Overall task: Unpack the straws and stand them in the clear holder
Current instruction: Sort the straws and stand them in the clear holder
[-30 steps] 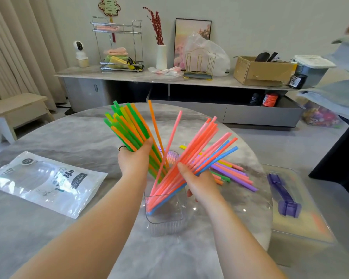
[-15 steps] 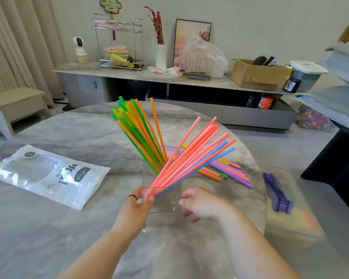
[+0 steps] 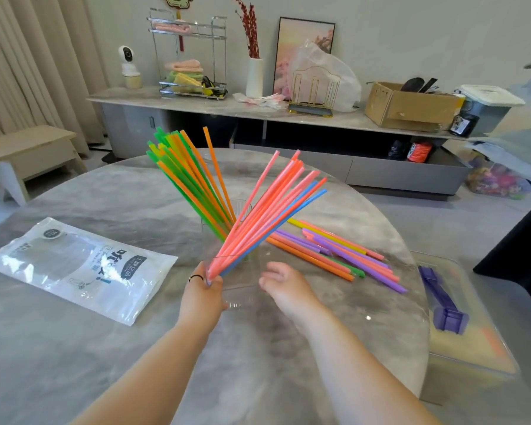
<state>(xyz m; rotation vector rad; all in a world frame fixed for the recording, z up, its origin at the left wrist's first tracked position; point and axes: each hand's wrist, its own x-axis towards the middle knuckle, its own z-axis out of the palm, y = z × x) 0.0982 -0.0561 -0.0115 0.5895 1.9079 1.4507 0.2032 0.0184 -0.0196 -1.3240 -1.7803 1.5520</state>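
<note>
A clear holder [image 3: 245, 288] stands mid-table. Green and orange straws [image 3: 187, 176] in it lean left. Pink and blue straws [image 3: 273, 210] in it fan out to the right. My left hand [image 3: 200, 297] grips the holder's near left corner, right where the pink straws' lower ends meet. My right hand [image 3: 284, 288] hovers just right of the holder with relaxed fingers and holds nothing. Several loose straws [image 3: 337, 254] in purple, orange, pink and yellow lie flat on the table beyond my right hand.
The empty plastic straw bag [image 3: 80, 268] lies flat on the left of the round marble table [image 3: 74, 348]. A clear box with a purple part [image 3: 448, 314] sits off the table's right edge. A sideboard with clutter stands at the back.
My left hand let go of the green and orange bunch and dropped to the holder's corner. My right hand released the pink bunch and drew back to the right. Both bunches now rest in the holder.
</note>
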